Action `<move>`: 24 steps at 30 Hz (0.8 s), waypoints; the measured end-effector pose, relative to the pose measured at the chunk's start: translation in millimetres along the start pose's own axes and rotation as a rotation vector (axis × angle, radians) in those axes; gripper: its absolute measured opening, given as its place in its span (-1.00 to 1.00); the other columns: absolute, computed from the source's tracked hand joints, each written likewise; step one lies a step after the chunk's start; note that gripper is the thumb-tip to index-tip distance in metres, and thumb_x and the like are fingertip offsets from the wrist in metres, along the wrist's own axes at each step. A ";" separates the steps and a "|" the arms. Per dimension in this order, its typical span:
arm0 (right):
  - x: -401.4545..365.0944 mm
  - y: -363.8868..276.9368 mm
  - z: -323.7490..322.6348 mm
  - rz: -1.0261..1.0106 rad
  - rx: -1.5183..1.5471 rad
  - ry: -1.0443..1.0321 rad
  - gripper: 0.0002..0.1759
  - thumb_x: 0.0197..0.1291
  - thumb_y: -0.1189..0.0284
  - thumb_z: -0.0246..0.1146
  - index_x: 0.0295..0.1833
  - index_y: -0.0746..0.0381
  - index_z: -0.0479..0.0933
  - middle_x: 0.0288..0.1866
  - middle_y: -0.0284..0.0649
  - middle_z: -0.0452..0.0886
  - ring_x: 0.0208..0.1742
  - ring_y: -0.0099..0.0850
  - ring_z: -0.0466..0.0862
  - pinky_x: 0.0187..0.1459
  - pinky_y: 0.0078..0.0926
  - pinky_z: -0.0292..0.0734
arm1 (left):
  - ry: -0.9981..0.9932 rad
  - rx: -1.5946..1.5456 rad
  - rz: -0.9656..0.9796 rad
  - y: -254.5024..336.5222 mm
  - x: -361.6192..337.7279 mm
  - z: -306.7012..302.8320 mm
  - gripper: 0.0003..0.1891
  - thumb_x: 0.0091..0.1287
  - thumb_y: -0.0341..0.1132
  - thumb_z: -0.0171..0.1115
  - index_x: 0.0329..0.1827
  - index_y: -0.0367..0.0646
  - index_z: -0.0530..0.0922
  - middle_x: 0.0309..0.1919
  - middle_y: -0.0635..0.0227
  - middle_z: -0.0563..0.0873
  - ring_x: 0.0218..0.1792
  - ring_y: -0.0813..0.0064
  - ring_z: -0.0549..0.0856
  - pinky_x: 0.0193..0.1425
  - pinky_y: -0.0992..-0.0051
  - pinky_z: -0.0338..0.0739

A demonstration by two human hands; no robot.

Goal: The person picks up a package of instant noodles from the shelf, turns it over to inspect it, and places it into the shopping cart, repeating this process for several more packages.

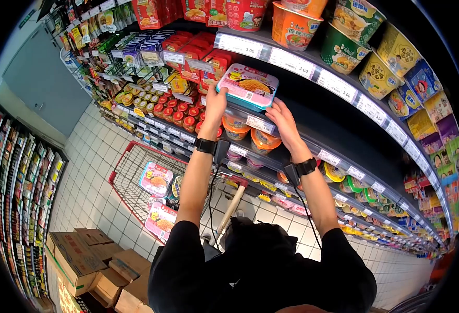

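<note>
A pink and teal boxed noodle pack (249, 83) sits at the left end of a dark shelf, its printed top facing up. My left hand (216, 104) grips its left end, thumb on the top edge. My right hand (285, 121) is at the pack's lower right corner, fingers bent against its side; whether it bears any weight cannot be seen. Both wrists wear black bands with cables. Orange noodle bowls (265, 141) stand on the shelf just below the pack.
A red-rimmed wire cart (116, 175) at lower left holds similar pink packs (160, 221) and a round tub. Large noodle buckets (296, 26) line the shelf above. Cardboard boxes (78, 255) are stacked on the tiled floor. Red-lidded jars (189, 123) stand left of my arms.
</note>
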State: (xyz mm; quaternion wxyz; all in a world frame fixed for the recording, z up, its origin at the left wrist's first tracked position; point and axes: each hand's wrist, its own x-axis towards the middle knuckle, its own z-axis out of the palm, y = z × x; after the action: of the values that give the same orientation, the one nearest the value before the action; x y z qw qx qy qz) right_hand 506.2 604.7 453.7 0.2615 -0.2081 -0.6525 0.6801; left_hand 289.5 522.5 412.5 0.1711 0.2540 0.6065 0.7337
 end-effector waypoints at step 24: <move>-338.4 30.5 -24.8 0.267 0.218 -0.056 -0.43 0.38 0.42 0.10 0.44 0.41 0.27 0.13 0.10 0.63 0.12 -0.22 0.69 0.17 -0.31 0.58 | -0.195 0.060 -0.103 38.2 -376.4 -79.6 -0.52 0.20 -0.60 0.19 0.20 -0.34 0.32 0.13 0.17 0.54 0.25 0.42 0.49 0.39 0.43 0.32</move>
State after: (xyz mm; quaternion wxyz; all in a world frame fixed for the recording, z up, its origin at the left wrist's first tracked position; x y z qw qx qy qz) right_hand 781.9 411.4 402.1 0.1713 -0.2444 -0.5486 0.7810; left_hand 551.2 240.3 376.8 0.2593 0.2978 0.6209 0.6772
